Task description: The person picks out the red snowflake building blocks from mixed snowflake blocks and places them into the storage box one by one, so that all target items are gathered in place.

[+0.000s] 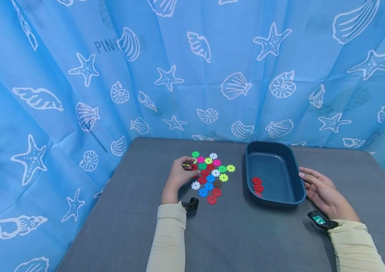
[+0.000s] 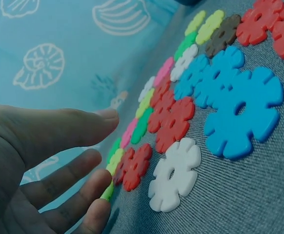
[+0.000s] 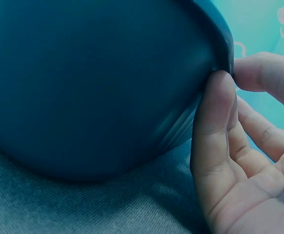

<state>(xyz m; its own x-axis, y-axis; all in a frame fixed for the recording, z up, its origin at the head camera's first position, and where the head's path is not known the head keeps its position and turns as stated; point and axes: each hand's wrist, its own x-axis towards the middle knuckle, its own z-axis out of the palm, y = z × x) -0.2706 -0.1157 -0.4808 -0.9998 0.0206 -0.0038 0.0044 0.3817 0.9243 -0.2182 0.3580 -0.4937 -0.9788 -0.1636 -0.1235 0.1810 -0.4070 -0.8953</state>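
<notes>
My left hand (image 1: pixel 180 174) hovers at the left side of a cluster of flower-shaped plastic discs, its fingers loosely bent and nothing visible between them. Its thumb and fingers (image 2: pixel 59 185) are apart in the left wrist view, with a white disc (image 2: pixel 175 174) and several red discs close by. At the right, my right hand (image 1: pixel 322 189) grips the rim of a dark blue plastic bin (image 1: pixel 300 185) between thumb and fingers. In the right wrist view the thumb (image 3: pixel 215 122) presses against the rim. Several red discs (image 1: pixel 257 185) lie inside the bin, along its left wall.
Blue discs (image 1: pixel 208 186), green discs (image 1: pixel 202 166), pink, yellow, white and brown ones lie flat and partly overlapping. A grey cloth (image 1: pixel 233 234) covers the table. Behind and to the left hangs a blue curtain (image 1: pixel 179 98) with white shell prints.
</notes>
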